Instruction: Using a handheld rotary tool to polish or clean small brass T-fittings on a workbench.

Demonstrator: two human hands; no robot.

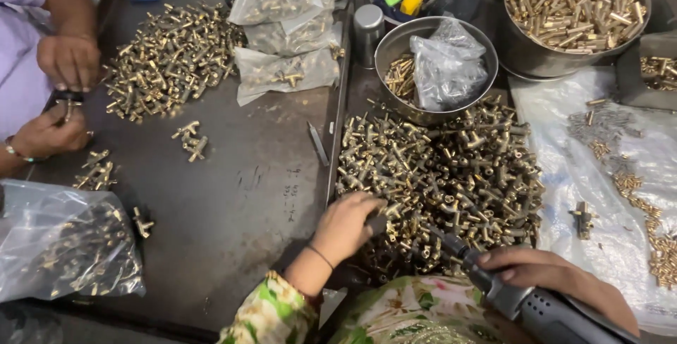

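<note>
Hundreds of small brass tee fittings lie heaped on the desk, right in front of the person. The left hand rests on the heap's near edge, fingers curled down into the pieces; whether its grip has closed on one I cannot tell. The right hand is wrapped around a grey power tool, its tip pointing into the heap. Each fitting looks hard, dense and smooth, likely slippery and quick to roll; pinching across the straight body seems surest. Dark, scuffed metal tops the desk. Bowls, bags and a co-worker's hands crowd it.
</note>
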